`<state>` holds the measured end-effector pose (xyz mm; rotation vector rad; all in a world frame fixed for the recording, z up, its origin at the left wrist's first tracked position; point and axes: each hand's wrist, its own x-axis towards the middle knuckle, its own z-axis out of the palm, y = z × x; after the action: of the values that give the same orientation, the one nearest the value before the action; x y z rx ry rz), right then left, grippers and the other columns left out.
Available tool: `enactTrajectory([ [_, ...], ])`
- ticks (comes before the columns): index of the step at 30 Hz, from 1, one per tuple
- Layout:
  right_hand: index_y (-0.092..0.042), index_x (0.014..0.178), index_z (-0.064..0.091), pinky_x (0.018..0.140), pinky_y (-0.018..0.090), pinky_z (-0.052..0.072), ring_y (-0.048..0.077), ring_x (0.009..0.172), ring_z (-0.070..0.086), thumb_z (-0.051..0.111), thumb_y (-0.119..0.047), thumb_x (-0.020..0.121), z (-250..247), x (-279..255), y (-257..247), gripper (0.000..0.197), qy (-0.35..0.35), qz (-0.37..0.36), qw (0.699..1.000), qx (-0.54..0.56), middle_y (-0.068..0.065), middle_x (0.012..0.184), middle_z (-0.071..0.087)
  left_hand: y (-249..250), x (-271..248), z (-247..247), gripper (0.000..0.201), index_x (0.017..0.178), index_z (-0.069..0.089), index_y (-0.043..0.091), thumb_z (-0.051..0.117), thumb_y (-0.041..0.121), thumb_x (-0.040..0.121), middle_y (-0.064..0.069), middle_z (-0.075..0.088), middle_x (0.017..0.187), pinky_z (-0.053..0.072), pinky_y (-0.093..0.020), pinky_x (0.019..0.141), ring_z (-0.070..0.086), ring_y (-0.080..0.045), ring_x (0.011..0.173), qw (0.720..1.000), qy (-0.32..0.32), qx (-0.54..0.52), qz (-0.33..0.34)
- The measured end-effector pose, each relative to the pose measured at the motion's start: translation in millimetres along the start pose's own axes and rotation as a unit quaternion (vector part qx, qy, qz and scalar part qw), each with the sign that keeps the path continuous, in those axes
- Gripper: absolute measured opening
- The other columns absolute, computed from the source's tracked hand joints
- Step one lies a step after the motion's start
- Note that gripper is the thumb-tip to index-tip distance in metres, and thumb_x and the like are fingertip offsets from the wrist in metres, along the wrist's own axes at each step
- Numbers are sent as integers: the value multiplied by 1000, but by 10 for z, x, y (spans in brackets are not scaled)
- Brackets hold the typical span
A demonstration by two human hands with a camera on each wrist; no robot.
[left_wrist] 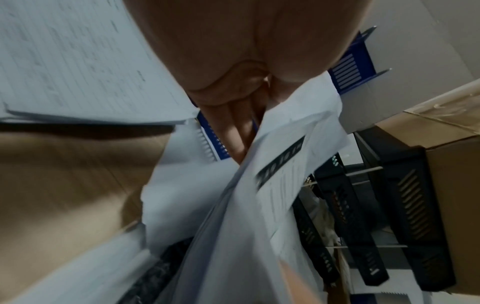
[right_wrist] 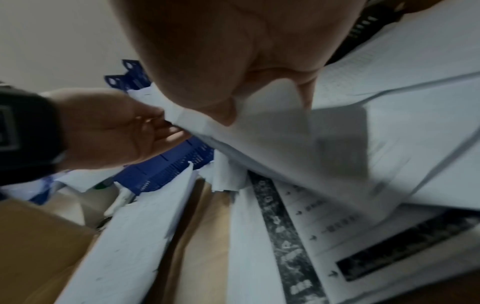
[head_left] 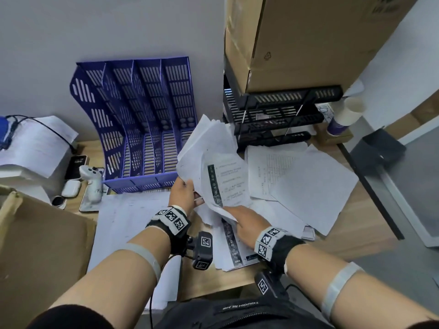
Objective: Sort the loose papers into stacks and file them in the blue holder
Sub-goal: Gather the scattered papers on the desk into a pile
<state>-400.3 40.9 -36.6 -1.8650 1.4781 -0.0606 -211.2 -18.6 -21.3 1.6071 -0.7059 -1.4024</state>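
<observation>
The blue holder with several slots stands against the wall, its slots showing no paper. In front of it my left hand grips the lower left edge of a raised bundle of papers. My right hand pinches the bundle's lower right corner; the right wrist view shows the thumb pressed on that corner. Loose sheets lie spread on the desk to the right. A printed sheet with a dark strip lies under my right hand. A flat stack sits at front left.
Black stacked trays carry a cardboard box at the back right, with a paper cup beside them. Another cardboard box fills the front left. A white controller, a phone and an earbud case lie left of the holder.
</observation>
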Motion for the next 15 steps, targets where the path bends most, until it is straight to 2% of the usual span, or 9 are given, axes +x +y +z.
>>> enactTrajectory([
  [1, -39, 142, 40, 105, 39, 43, 24, 125, 51, 42, -6, 89, -2, 14, 33, 63, -16, 23, 999, -28, 0, 137, 52, -22, 12, -54, 27, 120, 55, 20, 36, 16, 102, -12, 67, 94, 61, -33, 59, 64, -28, 76, 1000, 11, 9, 3],
  [3, -35, 138, 46, 99, 44, 47, 27, 120, 51, 47, -14, 86, -32, 32, 102, 56, -73, 71, 989, -108, 3, 132, 52, -78, 59, -166, 26, 115, 60, 28, 42, 24, 96, -9, 71, 101, 62, -45, 73, 68, -32, 86, 999, 37, 26, 18],
  [6, -32, 110, 60, 91, 46, 49, 28, 110, 54, 48, -60, 76, -116, 45, 81, 46, -119, 104, 975, -155, 3, 117, 55, -164, 183, -354, 22, 99, 63, 31, 44, 31, 87, -7, 72, 101, 55, -55, 89, 68, -34, 99, 994, 71, 68, 52],
  [7, -31, 97, 61, 89, 45, 49, 28, 105, 56, 45, -73, 71, -154, 64, 50, 52, -110, 105, 978, -141, 3, 110, 56, -123, 179, -390, 20, 94, 63, 30, 44, 29, 88, -8, 71, 96, 55, -55, 89, 68, -34, 95, 993, 78, 68, 61],
  [8, -30, 95, 61, 91, 44, 49, 28, 105, 57, 43, -79, 69, -201, 96, 5, 58, -92, 105, 984, -109, 4, 109, 57, -45, 141, -420, 20, 93, 63, 27, 44, 26, 89, -8, 69, 91, 56, -54, 88, 66, -32, 88, 992, 84, 65, 73],
  [9, -28, 107, 61, 96, 44, 47, 28, 112, 55, 45, -78, 72, -258, 137, -54, 64, -64, 104, 990, -69, 5, 118, 55, 58, 85, -448, 21, 96, 63, 25, 43, 24, 91, -9, 67, 88, 57, -51, 86, 63, -28, 81, 991, 89, 55, 88],
  [11, -24, 136, 46, 105, 41, 41, 25, 127, 47, 53, -63, 82, -390, 259, -185, 67, 15, 94, 995, -2, 7, 139, 45, 204, 52, -556, 25, 107, 61, 19, 42, 27, 93, -15, 62, 85, 53, -41, 76, 54, -20, 77, 988, 89, 37, 117],
  [12, -23, 141, 38, 107, 39, 40, 24, 128, 46, 58, -53, 84, -460, 331, -257, 67, 54, 81, 995, 22, 7, 143, 41, 304, 4, -608, 27, 107, 61, 19, 43, 32, 92, -17, 60, 84, 48, -38, 73, 52, -19, 77, 987, 90, 34, 130],
  [15, -22, 147, 24, 111, 36, 37, 22, 135, 40, 66, -34, 84, -671, 558, -513, 76, 127, 37, 985, 109, 8, 150, 32, 604, -139, -798, 23, 94, 65, 25, 45, 37, 96, -4, 66, 86, 47, -35, 72, 57, -19, 79, 985, 97, -3, 141],
])
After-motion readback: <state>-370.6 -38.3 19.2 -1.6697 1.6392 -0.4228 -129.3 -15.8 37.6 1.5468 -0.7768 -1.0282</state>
